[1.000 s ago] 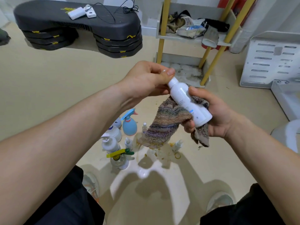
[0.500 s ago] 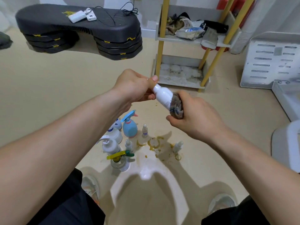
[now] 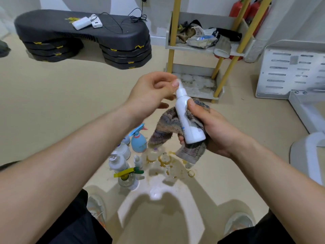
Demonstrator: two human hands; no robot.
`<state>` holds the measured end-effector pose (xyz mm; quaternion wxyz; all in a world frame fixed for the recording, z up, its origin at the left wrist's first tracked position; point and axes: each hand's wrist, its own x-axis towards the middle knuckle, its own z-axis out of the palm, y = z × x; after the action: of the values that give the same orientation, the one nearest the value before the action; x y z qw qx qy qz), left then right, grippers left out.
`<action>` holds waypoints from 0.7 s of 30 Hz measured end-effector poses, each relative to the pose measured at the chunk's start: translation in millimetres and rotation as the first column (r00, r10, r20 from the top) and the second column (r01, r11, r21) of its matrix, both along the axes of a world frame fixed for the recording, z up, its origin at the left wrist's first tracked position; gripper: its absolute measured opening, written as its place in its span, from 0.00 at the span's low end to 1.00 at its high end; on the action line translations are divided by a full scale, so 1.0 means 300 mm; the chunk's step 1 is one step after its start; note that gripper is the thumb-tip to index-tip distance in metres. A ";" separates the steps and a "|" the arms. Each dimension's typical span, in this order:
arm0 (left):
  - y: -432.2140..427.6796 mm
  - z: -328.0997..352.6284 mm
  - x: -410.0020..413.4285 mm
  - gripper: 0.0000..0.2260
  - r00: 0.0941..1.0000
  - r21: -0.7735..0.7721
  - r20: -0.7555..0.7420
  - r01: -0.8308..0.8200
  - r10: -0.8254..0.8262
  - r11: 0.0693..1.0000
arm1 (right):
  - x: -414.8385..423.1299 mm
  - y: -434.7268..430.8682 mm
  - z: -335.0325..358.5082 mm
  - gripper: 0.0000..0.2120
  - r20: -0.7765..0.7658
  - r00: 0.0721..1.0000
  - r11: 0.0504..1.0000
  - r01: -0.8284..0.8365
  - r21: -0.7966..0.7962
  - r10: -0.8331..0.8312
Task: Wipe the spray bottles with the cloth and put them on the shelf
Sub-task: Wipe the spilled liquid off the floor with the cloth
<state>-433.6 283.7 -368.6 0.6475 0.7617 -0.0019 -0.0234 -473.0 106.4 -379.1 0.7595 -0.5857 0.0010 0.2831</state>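
Item under inspection: one white spray bottle (image 3: 188, 118), held in mid-air above the floor (image 3: 70, 103), tilted with its cap up and away from the person and its base toward them. It is not yet on the shelf.

The cloth (image 3: 165, 129) lies under the bottle's body and hangs loose on the near side. The right hand (image 3: 216, 131) cups cloth and bottle together, its fingers (image 3: 181, 140) curled beneath and its thumb pressed on the bottle's side. This grip appears meant to keep the fabric against the plastic for wiping. The left hand (image 3: 151, 92) pinches the cap end, thumb tip against it, probably to steady or turn the bottle within the cloth.

Directly below, a blue spray bottle (image 3: 139, 143), several white bottles (image 3: 117, 162) and a clear bottle with a yellow trigger (image 3: 127, 180) stand grouped on the floor, just beside brown spill rings (image 3: 165, 159). They appear to be awaiting the same treatment.

The yellow-posted shelf (image 3: 195, 81) stands beyond, well apart from the hands. Its lower tier is stained, and its upper tier holds rags and bags.
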 end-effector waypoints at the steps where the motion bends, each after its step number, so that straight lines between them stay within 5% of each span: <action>1: -0.020 -0.024 -0.023 0.07 0.981 0.072 0.097 -0.176 0.168 0.982 | 0.001 0.012 -0.012 0.22 0.026 0.997 0.997 0.074 0.020 -0.074; 3: -0.073 -0.066 -0.094 0.06 0.916 0.202 0.302 -0.332 0.264 0.921 | 0.006 0.033 -0.041 0.22 0.077 0.970 0.972 0.228 0.055 -0.231; 9: -0.158 -0.129 -0.193 0.18 0.936 0.314 0.352 -0.147 0.029 0.938 | 0.006 0.066 -0.066 0.16 0.061 0.852 0.849 0.507 0.147 -0.519; 13: -0.155 -0.137 -0.183 0.24 0.965 0.197 0.255 -0.119 0.067 0.973 | 0.000 0.083 -0.072 0.14 0.016 0.840 0.832 0.535 0.149 -0.543; 21: -0.115 -0.100 -0.130 0.16 0.995 -0.052 0.018 0.094 -0.093 0.994 | 0.068 0.004 -0.037 0.16 -0.038 0.800 0.782 0.594 0.187 -0.598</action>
<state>-472.7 249.2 -398.5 0.6653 0.7438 -0.0433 -0.0477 -452.4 107.7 -390.4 0.8621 -0.4835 0.1500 0.0206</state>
